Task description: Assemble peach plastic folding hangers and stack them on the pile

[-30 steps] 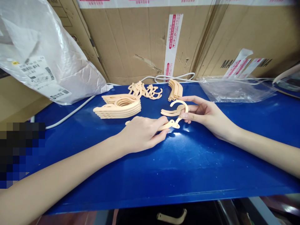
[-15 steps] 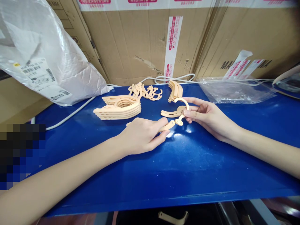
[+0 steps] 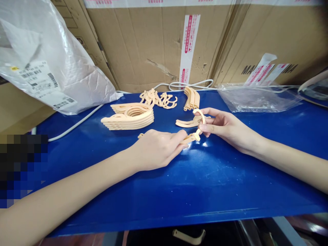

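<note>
My left hand (image 3: 160, 147) is closed around a beige plastic hanger arm (image 3: 189, 139), whose far end sticks out past the fingertips. Between thumb and fingers, my right hand (image 3: 221, 127) pinches a beige hanger hook (image 3: 203, 119), curved end up. The hook's round base meets the end of the hanger arm. Behind my right fingers, another hanger piece (image 3: 186, 123) lies on the blue table, partly hidden. A stack of beige hanger parts (image 3: 128, 122) sits beyond my left hand. Farther back are a pile of loose hooks (image 3: 167, 101) and a bundle of curved arms (image 3: 191, 98).
Cardboard boxes (image 3: 143, 41) wall off the back of the blue table (image 3: 159, 201). A white plastic bag (image 3: 74, 71) leans at the left, and a clear bag (image 3: 258, 99) lies at the right. A white cable (image 3: 77, 124) runs along the back. Below the front edge lies a beige piece (image 3: 188, 238).
The hook in my right hand has come down and tilted, and its base now touches the arm's end. My left hand has shifted slightly right with the arm.
</note>
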Demonstrator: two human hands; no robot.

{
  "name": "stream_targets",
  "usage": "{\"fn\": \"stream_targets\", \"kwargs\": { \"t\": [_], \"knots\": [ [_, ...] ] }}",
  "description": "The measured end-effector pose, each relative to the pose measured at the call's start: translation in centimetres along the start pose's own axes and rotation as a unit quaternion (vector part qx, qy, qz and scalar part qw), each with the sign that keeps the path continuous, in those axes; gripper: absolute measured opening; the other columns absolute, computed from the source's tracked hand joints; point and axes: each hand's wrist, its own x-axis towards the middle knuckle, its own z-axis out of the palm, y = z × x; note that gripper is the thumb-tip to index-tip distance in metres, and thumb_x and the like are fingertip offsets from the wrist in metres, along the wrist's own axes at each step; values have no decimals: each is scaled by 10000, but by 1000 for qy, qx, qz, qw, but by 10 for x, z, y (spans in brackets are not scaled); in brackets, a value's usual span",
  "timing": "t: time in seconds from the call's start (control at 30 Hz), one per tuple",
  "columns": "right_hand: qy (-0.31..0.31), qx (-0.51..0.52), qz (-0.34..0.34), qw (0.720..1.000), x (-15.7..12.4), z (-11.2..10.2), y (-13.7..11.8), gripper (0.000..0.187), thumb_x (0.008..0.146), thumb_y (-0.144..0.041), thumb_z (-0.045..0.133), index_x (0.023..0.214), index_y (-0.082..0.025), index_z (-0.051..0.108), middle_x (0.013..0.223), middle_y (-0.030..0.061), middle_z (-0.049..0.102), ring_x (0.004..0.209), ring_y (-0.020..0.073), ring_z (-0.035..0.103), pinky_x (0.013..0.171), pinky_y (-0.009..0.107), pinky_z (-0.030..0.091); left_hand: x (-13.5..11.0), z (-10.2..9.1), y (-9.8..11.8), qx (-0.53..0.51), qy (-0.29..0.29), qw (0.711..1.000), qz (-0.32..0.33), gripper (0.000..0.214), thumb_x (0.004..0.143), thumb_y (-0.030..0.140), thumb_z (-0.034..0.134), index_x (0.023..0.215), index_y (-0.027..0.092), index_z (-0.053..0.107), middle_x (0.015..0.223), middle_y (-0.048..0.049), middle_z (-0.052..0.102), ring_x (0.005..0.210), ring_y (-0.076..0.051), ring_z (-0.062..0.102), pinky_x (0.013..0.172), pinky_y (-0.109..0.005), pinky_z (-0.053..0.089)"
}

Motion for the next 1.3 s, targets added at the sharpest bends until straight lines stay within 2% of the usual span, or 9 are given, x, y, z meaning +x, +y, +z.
{"fn": "stream_targets", "kwargs": {
  "t": [0.23, 0.53, 0.63, 0.8, 1.1, 1.3],
  "knots": [
    [-10, -29, -13, 999, -1, 1, -4, 410, 774, -304, 759, 1097, -199, 530, 739, -22, 679, 638, 105, 603, 610, 244, 448, 1, -1, 1, 28, 3, 1000, 14, 304, 1036, 312, 281, 933, 158, 522, 630, 20, 637, 487, -135, 594, 436, -238, 298],
    [-13, -62, -43, 997, -2, 0, -6, 382, 790, -298, 738, 1077, -206, 504, 773, -22, 682, 717, 132, 648, 747, 300, 507, 0, -1, 1, 35, -23, 999, 9, 318, 1037, 329, 275, 941, 157, 524, 651, 9, 661, 504, -149, 623, 425, -235, 272],
    [-8, -87, -57, 995, -3, 0, -7, 365, 801, -308, 728, 1075, -210, 508, 782, -21, 675, 729, 136, 643, 747, 301, 510, 1, -1, 1, 33, -33, 999, 7, 302, 1035, 314, 282, 957, 156, 526, 670, 3, 674, 526, -159, 640, 425, -239, 273],
    [15, -126, -82, 988, -5, 1, -9, 432, 790, -334, 742, 1125, -206, 501, 803, -15, 675, 715, 135, 625, 704, 290, 512, 1, -2, 2, 29, -56, 998, -6, 266, 1027, 306, 306, 974, 159, 521, 689, 1, 684, 542, -167, 648, 429, -239, 277],
    [35, -219, -134, 966, -7, -1, -13, 527, 813, -406, 704, 1267, -172, 573, 857, 40, 717, 748, 188, 652, 730, 353, 524, 7, -5, 6, 45, -140, 987, -60, 251, 1018, 329, 338, 946, 164, 513, 662, -3, 668, 519, -174, 624, 430, -240, 222],
    [68, -257, -123, 956, -8, 1, -19, 643, 790, -403, 724, 1383, -233, 541, 795, 18, 689, 710, 187, 593, 747, 374, 513, 8, -6, 8, 59, -145, 985, -71, 256, 1014, 336, 337, 935, 168, 514, 654, -9, 664, 502, -179, 620, 424, -261, 221]
  ]
}}
